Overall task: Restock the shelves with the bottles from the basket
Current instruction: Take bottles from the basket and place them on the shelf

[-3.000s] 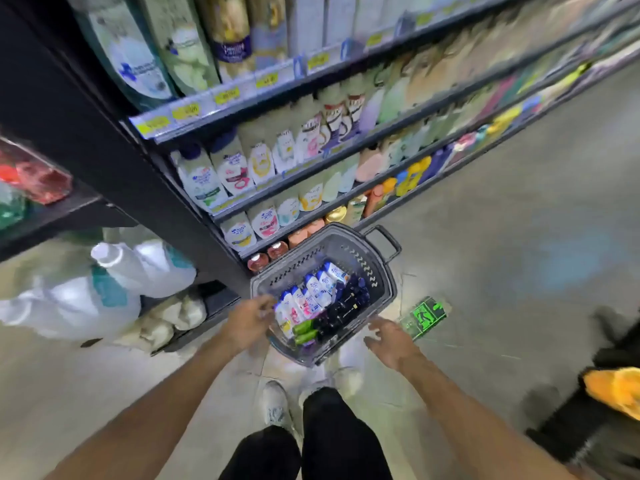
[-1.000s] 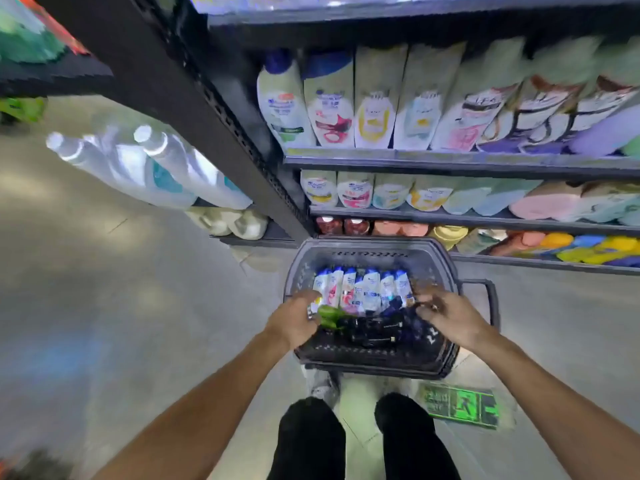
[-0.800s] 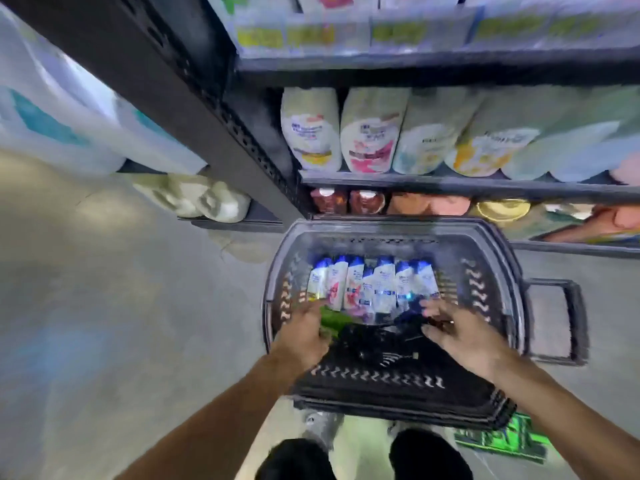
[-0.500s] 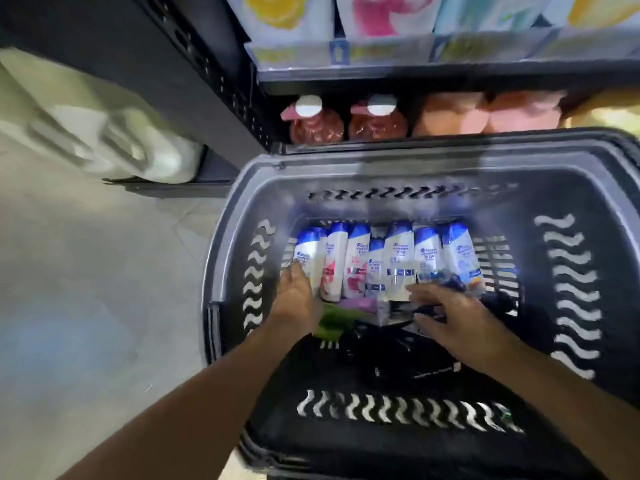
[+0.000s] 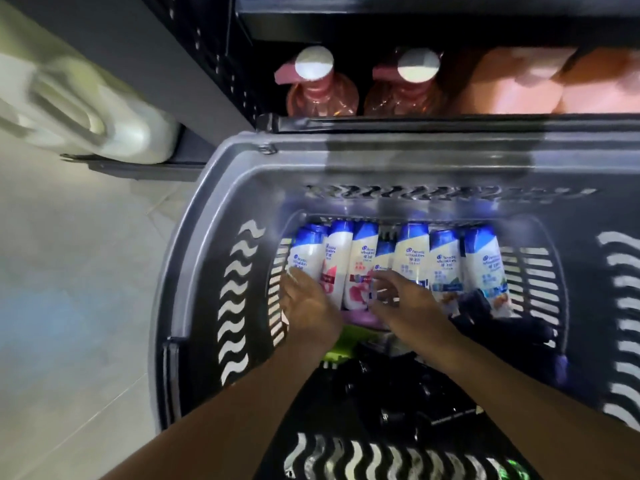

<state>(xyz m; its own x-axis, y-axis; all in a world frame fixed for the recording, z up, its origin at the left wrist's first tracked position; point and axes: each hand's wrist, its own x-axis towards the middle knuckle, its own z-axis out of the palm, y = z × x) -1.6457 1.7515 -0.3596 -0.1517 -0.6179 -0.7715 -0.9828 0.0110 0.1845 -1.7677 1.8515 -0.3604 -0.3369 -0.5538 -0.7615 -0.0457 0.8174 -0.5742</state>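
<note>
Blurred hands, left and right, cover white bottles in the basket; grasp unclear.

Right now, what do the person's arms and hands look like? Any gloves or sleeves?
Both arms are bare as far as the picture shows: no sleeves in view. The left hand and right hand wear no gloves, and no rings, watch or wristbands show. The fingertips are blurred.

White bottles with blue caps – seven or so – lay side by side along the far wall of the grey slotted basket, caps away; the basket stood against the bottom shelf.
</note>
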